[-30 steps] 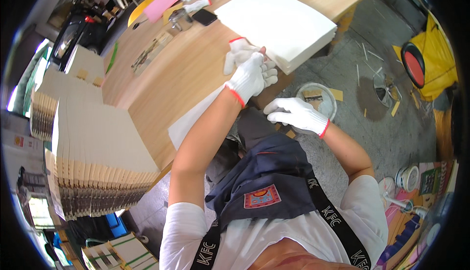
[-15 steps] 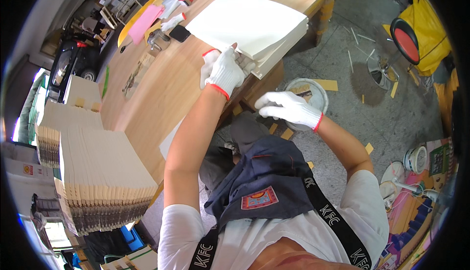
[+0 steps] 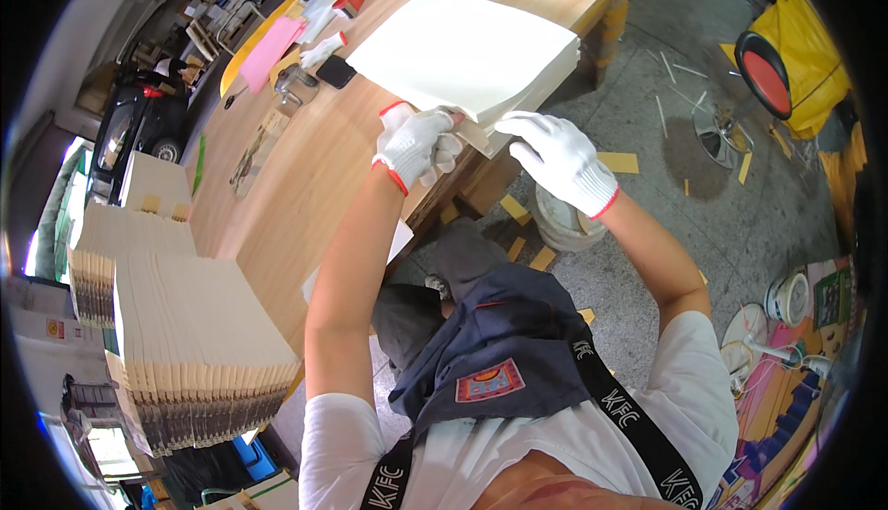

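Observation:
A thick stack of white paper sheets (image 3: 467, 43) lies at the near right edge of the wooden table. My left hand (image 3: 414, 151), in a white knit glove with a red cuff, is beside the stack's near corner. Its fingers are curled, and a bare fingertip pokes out. It pinches the end of a narrow beige strip (image 3: 475, 137) that slants along the corner. My right hand (image 3: 562, 160), gloved alike, is just right of the strip, fingers stretched toward the stack's side and thumb apart. Part of another red-cuffed white glove (image 3: 394, 114) shows behind my left hand.
Folded sheets in tall bundles (image 3: 203, 307) stand at the left. On the wooden table (image 3: 314, 163) are a black phone (image 3: 335, 72), a metal can (image 3: 294, 85) and pink paper (image 3: 270, 55). A white bucket (image 3: 561, 223) and a red-seated stool (image 3: 764, 75) stand on the floor.
My right hand has moved up and left from above the bucket to the stack's corner. My left hand has shifted slightly down and left, and the beige strip now shows at its fingertips.

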`<state>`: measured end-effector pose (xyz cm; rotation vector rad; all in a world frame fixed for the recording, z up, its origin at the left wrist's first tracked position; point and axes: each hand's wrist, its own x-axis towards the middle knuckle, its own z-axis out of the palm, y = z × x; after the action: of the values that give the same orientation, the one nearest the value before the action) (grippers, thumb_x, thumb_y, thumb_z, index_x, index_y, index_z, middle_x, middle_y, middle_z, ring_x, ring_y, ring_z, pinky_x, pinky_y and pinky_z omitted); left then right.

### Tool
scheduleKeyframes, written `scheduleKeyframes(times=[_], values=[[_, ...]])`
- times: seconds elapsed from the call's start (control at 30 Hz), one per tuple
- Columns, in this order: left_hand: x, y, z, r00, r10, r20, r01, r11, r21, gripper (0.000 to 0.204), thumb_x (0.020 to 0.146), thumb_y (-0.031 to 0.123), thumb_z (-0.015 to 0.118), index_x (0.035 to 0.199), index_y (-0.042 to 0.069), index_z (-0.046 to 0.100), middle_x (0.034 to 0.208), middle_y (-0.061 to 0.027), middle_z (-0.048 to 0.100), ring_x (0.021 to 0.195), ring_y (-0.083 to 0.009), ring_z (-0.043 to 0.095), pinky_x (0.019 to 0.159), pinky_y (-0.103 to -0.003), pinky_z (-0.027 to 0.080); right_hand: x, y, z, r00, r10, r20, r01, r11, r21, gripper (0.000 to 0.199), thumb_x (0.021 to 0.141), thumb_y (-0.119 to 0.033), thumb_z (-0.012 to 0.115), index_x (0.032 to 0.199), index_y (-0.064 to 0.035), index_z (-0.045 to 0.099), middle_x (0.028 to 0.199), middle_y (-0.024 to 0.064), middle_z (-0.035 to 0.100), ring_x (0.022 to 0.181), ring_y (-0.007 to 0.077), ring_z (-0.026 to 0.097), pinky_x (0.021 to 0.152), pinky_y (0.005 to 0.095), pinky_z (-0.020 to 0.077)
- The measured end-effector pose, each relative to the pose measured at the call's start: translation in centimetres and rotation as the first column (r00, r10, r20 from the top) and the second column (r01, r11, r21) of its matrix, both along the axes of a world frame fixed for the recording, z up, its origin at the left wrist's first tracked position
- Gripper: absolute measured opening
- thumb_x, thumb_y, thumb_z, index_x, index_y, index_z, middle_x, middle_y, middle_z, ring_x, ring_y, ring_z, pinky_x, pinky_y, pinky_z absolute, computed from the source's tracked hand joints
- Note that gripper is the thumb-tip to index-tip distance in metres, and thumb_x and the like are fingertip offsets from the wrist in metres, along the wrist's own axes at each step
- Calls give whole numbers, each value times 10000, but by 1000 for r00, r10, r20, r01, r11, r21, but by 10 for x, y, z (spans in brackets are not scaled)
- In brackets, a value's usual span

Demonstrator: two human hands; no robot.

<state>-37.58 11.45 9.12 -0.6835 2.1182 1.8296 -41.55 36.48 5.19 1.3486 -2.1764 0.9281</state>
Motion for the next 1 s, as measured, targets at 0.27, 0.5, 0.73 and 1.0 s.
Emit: scheduleKeyframes(times=[0.27, 0.5, 0.73, 1.0], values=[[-8, -10, -20, 956, 266, -119, -215, 919, 330, 397, 986, 342, 497, 1085, -39, 547, 1025, -195, 624, 737, -309, 648, 617, -436, 550, -1, -17, -25, 997, -66, -42, 71, 990, 125, 507, 815, -123, 633, 1314, -137, 542, 1345, 55, 558, 868, 252, 645, 790, 386, 522], [-23, 32, -12, 848, 530, -25, -441, 731, 520, 400, 1008, 312, 499, 1276, 16, 462, 1208, -198, 576, 1019, -385, 657, 747, -434, 595, -8, -27, -6, 996, -77, 45, 59, 947, 316, 369, 836, -135, 588, 1203, -96, 587, 1223, 88, 565, 927, 238, 660, 724, 407, 556], [-20, 35, -17, 703, 709, 54, -542, 485, 686, 280, 1038, 167, 396, 1284, 56, 470, 1162, -170, 576, 949, -374, 685, 686, -445, 605, -107, 3, -13, 927, -352, -130, 369, 791, 489, 289, 948, -179, 468, 1165, -75, 627, 1368, 105, 504, 1163, 262, 586, 873, 368, 566], [-22, -3, -10, 773, 625, -108, -350, 563, 748, 346, 965, 56, 389, 1291, -38, 459, 1264, -239, 579, 1093, -384, 652, 750, -385, 630, -230, 38, 15, 278, 149, 949, 308, 922, -235, 645, 996, -495, 494, 1315, 64, 531, 1187, 261, 656, 825, 241, 690, 656, 321, 564]])
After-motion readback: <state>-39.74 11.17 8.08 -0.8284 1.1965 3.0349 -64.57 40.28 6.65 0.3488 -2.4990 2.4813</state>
